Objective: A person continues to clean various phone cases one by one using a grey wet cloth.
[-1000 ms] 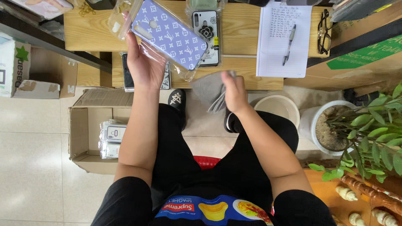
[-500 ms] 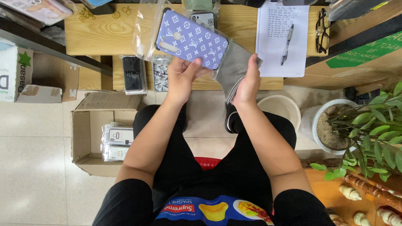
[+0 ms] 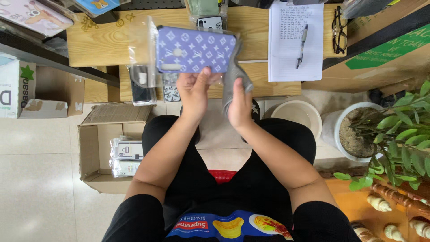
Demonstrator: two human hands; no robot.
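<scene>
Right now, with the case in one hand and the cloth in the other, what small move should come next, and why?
Probably bring the grey cloth in the right hand onto the purple patterned phone case: the left hand holds the case level by its lower edge, and the cloth already touches its right end.

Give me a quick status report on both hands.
Left hand grips purple phone case in clear sleeve. Right hand grips grey cloth against it. Nothing in the way.

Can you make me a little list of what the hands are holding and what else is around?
left hand: holds purple patterned phone case in clear plastic sleeve
right hand: holds grey cloth against the case's right end
wooden bench: notepad with pen, glasses
floor, left: cardboard box with packaged phone cases
floor, right: potted plant, white bowl
</scene>
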